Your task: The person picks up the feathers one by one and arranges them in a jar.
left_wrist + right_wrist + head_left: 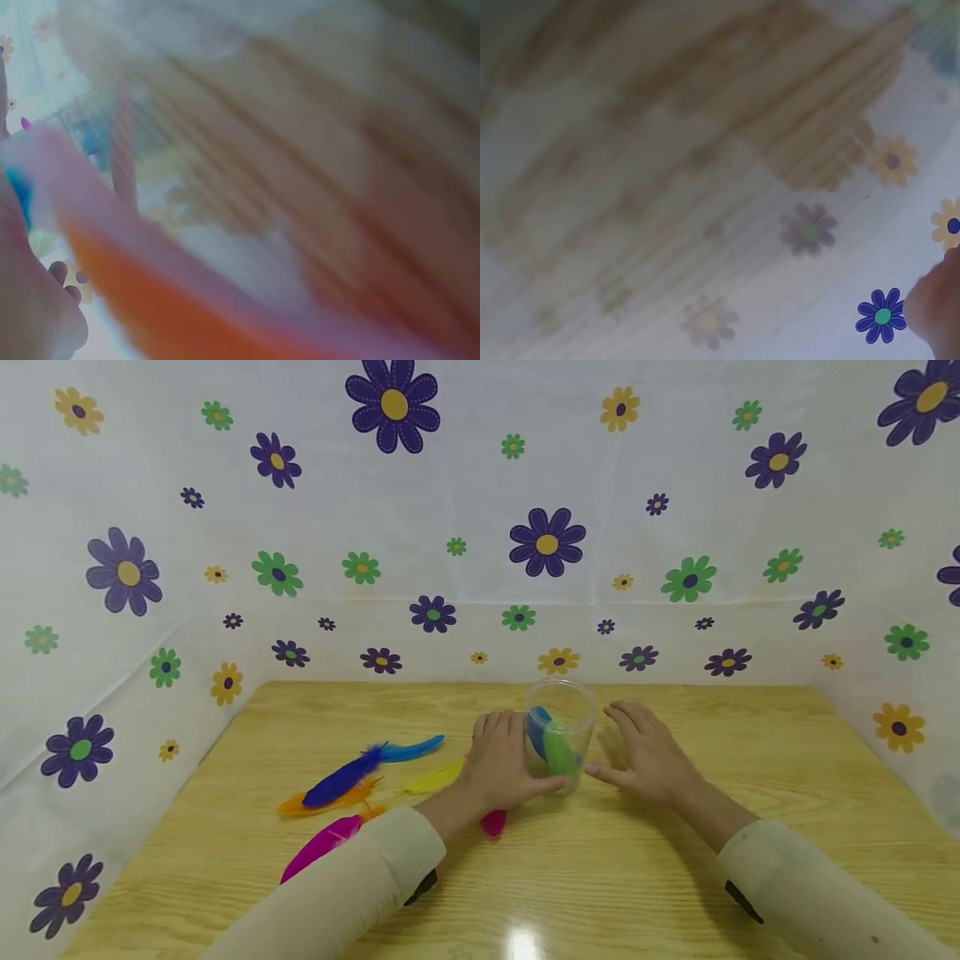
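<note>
A clear plastic cup (583, 727) stands upright on the wooden table, with a blue feather (537, 732) and a green feather (557, 750) inside. My left hand (498, 762) is at the cup's left side, its fingers pointing away and its thumb across the front near the base. On the other side, my right hand (651, 757) is spread with nothing in it, thumb close to the cup wall. A yellow feather (437, 777) and a red-pink feather (492, 823) lie partly hidden by the left hand and arm.
Left of the hands, a dark blue feather (341, 781) overlaps an orange feather (300, 806), beside a light blue feather (412, 749). A magenta feather (322, 846) lies nearer, by the left sleeve. Flower-printed cloth (450, 485) surrounds the table (675, 893) at the back and sides.
</note>
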The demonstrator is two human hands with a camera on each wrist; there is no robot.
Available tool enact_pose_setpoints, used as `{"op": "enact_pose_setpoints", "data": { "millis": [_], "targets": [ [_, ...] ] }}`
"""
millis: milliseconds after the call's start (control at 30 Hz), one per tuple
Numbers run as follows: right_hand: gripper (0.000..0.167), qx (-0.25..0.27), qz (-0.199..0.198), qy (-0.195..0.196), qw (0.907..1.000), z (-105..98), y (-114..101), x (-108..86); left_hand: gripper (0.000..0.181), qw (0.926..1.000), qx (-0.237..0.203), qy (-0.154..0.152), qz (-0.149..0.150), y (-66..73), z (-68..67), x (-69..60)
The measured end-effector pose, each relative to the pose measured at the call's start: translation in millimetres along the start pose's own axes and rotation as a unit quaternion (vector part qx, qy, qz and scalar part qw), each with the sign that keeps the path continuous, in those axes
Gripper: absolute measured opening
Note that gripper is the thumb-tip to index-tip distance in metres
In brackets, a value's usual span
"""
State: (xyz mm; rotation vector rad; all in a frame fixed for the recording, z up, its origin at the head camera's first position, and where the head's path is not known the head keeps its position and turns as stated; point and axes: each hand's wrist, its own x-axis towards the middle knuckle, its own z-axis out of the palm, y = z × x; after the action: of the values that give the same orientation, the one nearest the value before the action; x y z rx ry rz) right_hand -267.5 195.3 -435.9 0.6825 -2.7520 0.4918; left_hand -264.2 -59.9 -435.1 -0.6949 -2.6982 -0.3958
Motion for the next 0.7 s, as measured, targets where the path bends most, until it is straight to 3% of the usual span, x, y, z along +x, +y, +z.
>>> {"op": "enact_pose_setpoints", "data": {
  "millis": [267, 467, 700],
  "targets": [
    [0.083, 0.075, -0.001, -0.031, 0.9967, 2.6, -2.7, 3.2, 0.1, 0.9996, 0.012, 0.011, 0.021, -1.7, 1.1, 0.4],
    [0.082, 0.164, -0.009, -0.055, 0.9848, 8.1, -9.8, 11.3, 0.1, 0.9998, 0.01, 0.003, 0.016, -2.9, 1.4, -1.9],
    [0.089, 0.169, -0.02, -0.043, 0.9845, 9.5, -23.9, 21.3, 0.099, 0.9984, 0.048, -0.013, 0.027, -4.2, 0.6, -0.9]
  ]
}}
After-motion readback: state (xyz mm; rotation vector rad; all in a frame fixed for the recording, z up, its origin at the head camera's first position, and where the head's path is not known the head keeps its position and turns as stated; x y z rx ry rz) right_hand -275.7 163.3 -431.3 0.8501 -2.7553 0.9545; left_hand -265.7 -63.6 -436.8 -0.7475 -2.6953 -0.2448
